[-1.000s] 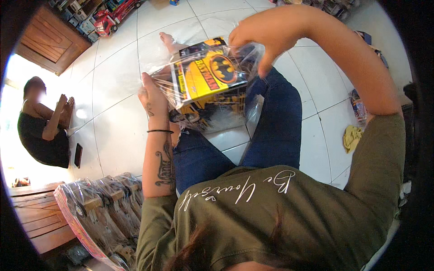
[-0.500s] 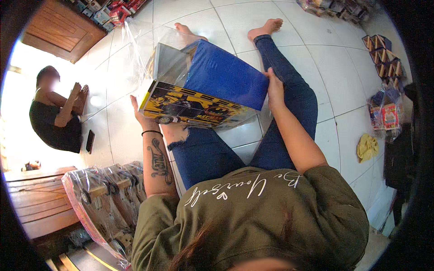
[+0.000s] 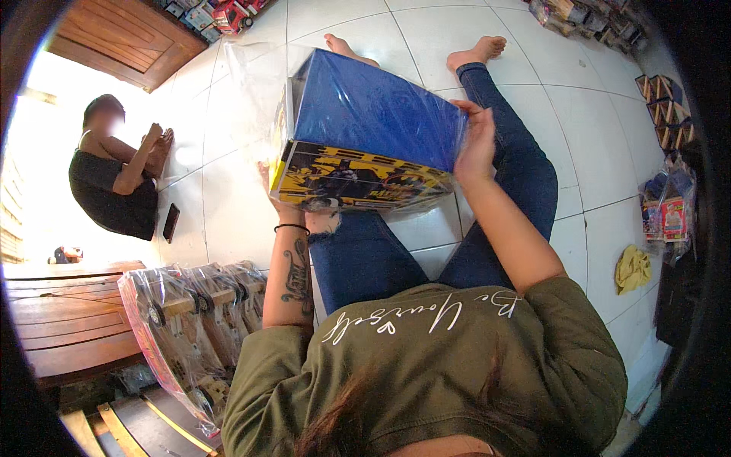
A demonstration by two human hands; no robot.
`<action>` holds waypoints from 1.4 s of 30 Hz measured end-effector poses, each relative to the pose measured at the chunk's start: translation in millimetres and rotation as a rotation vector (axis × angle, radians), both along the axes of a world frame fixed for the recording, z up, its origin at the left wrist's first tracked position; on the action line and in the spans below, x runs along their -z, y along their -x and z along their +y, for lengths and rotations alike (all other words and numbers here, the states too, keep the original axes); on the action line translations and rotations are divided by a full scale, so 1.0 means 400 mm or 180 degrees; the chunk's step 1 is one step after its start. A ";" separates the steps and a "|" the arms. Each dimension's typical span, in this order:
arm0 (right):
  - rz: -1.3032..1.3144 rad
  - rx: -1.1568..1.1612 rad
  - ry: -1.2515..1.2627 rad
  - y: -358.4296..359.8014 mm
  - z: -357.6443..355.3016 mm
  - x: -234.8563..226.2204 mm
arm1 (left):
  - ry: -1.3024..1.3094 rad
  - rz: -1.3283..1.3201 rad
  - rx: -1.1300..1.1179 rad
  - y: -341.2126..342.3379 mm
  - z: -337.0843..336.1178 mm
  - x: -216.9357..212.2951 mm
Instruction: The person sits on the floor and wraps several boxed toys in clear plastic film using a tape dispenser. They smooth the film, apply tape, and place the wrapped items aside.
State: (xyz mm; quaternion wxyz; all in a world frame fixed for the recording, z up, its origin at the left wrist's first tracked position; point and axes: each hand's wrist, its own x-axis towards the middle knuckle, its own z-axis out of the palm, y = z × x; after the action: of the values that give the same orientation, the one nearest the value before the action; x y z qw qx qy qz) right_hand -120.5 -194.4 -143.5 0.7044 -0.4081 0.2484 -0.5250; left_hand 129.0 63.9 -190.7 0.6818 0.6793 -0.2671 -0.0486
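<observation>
Over my lap I hold a large boxy toy truck [image 3: 373, 114] with a blue panel and a yellow-and-black printed side. A clear plastic bag [image 3: 255, 76] covers it, its loose end spreading past the far left corner. My left hand [image 3: 285, 211] supports the lower left end, its fingers partly hidden behind the truck. At the right end, my right hand [image 3: 477, 145] grips the wrapped edge, fingers bent over the corner.
Several plastic-wrapped wheeled wooden toys [image 3: 202, 312] stand at my left beside a wooden bench [image 3: 68, 320]. Another person [image 3: 118, 175] sits at the left near a phone [image 3: 171, 222]. A yellow cloth [image 3: 633, 270] and a wrapped bundle [image 3: 670, 209] lie at the right.
The toy truck has tilted, so its blue panel faces up more and the grey opening no longer shows. My left hand has shifted right with it; the loose plastic has sunk at the left.
</observation>
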 end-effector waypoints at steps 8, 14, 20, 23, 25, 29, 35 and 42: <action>0.0790 0.0573 0.0707 0.032 -0.017 0.055 | 0.0732 0.0817 -0.0215 0.031 -0.027 -0.036; 0.2994 0.1448 0.0750 0.095 -0.118 0.097 | 0.1016 0.1766 -0.0308 0.089 -0.046 -0.125; 0.2540 0.1967 0.1691 0.099 -0.124 0.038 | 0.1502 0.2471 -0.0186 0.058 -0.030 -0.094; 0.1328 0.0986 0.1636 0.091 -0.081 0.008 | 0.1470 0.2434 -0.0287 0.044 -0.032 -0.078; 0.0736 0.0046 0.0425 0.074 -0.062 -0.004 | 0.1311 0.2383 -0.0463 0.040 -0.032 -0.076; -0.0259 -0.0556 -0.0744 0.038 -0.045 0.010 | 0.1608 0.2214 -0.0103 0.046 -0.029 -0.066; -0.0751 -0.0630 -0.0708 0.047 -0.048 0.059 | 0.1565 0.2337 -0.0204 0.056 -0.037 -0.073; 0.1293 0.1529 0.1844 0.130 -0.088 -0.175 | 0.1704 0.1544 0.0380 0.201 -0.127 -0.288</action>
State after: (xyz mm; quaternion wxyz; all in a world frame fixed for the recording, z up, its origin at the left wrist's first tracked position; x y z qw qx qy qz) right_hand -172.3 -229.7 -73.5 0.3551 -0.6147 0.3124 -0.6312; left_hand 48.5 13.1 -75.4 0.8749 0.4288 -0.1402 -0.1764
